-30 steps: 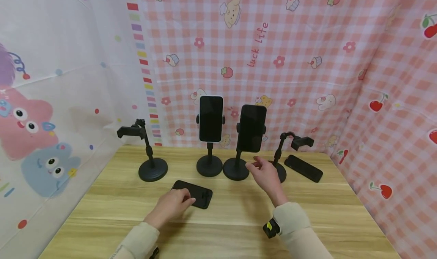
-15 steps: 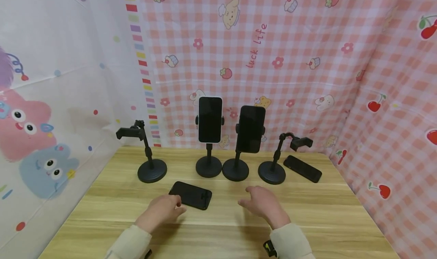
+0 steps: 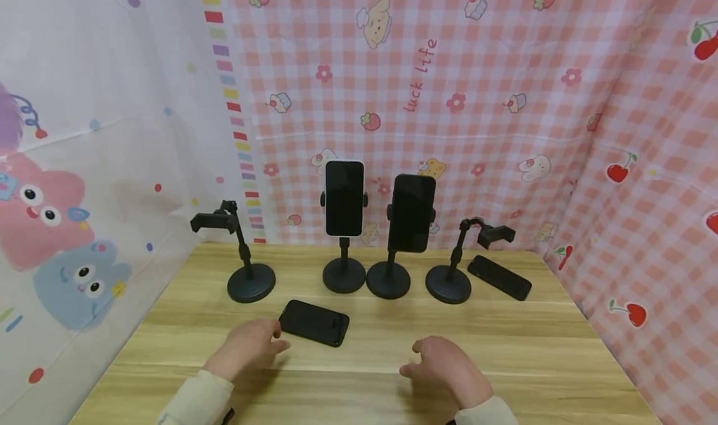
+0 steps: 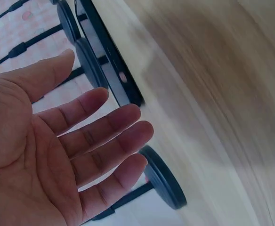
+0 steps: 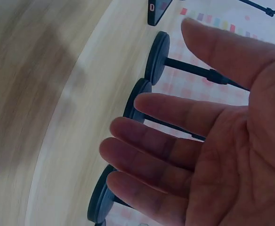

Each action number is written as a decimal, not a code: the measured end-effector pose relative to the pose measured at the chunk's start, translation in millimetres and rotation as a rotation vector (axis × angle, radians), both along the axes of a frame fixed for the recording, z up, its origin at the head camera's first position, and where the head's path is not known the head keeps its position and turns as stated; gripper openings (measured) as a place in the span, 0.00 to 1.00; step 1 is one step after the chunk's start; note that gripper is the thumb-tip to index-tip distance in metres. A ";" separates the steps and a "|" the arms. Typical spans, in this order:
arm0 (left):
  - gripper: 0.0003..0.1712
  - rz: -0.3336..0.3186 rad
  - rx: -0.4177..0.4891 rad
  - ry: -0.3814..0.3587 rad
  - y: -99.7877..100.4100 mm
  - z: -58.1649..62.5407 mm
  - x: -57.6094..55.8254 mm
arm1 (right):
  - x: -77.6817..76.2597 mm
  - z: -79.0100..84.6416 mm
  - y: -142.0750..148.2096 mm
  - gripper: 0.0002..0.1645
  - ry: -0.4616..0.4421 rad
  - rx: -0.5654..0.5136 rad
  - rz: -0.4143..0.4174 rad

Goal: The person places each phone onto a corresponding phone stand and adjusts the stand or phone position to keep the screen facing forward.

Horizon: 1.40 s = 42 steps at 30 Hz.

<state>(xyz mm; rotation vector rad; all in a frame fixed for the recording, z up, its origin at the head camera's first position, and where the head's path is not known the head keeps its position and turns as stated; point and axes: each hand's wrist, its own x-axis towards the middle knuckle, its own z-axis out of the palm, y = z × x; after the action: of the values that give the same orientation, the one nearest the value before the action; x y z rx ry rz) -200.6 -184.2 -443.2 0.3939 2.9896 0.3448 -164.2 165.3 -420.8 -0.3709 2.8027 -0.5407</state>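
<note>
My left hand [image 3: 247,347] hovers over the wooden table, just left of a black phone [image 3: 314,323] lying flat. In the left wrist view its palm faces the camera, fingers loosely extended and holding nothing. To the right, my right hand [image 3: 443,369] is over the table's front part, its fingers relaxed and nothing in them, as the right wrist view also shows. Behind the hands, a white-edged phone [image 3: 344,198] and a black phone [image 3: 412,214] sit upright in the clamps of two black phone stands.
One phone stand [image 3: 251,281] with a bare clamp stands at the left, another bare stand [image 3: 448,283] at the right. Beside the latter lies a dark phone [image 3: 500,277] near the back right. Patterned cloth [image 3: 426,132] hangs behind and along both sides of the table [image 3: 348,387].
Both hands have drawn back toward the front: the left from over the lying phone to its left, the right from beside the stands. The phones and stands stay where they were.
</note>
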 end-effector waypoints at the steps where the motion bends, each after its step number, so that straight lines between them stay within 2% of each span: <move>1: 0.15 0.004 0.000 -0.001 -2.8 0.4 -0.6 | 2.0 -0.2 1.0 0.29 0.002 0.000 0.001; 6: 0.15 0.027 0.012 -0.024 -19.8 2.1 -6.1 | 8.7 -2.3 3.6 0.28 0.007 0.021 0.005; 14: 0.18 0.080 0.036 -0.063 -46.0 5.6 -21.3 | 13.9 -7.0 5.3 0.24 0.038 0.022 0.015; 21: 0.21 0.088 0.040 -0.019 -63.0 9.8 -32.3 | 17.1 -4.6 3.9 0.24 0.045 0.031 0.014; 30: 0.24 0.110 0.039 0.028 -77.6 24.8 -51.9 | 16.9 -2.1 1.9 0.25 0.014 0.032 0.006; 36: 0.29 0.153 0.053 0.020 -83.5 34.3 -64.2 | 16.6 -4.0 1.7 0.25 0.020 0.045 0.001; 42: 0.33 0.164 0.045 0.027 -85.2 44.1 -74.0 | 16.4 -4.7 1.6 0.24 0.010 0.054 -0.009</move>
<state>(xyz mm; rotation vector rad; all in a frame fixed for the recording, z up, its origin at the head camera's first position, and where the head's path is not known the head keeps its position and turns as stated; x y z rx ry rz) -274.7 -269.3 -399.1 0.1585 3.0533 0.4251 -147.9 166.9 -425.5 -0.3510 2.8234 -0.4652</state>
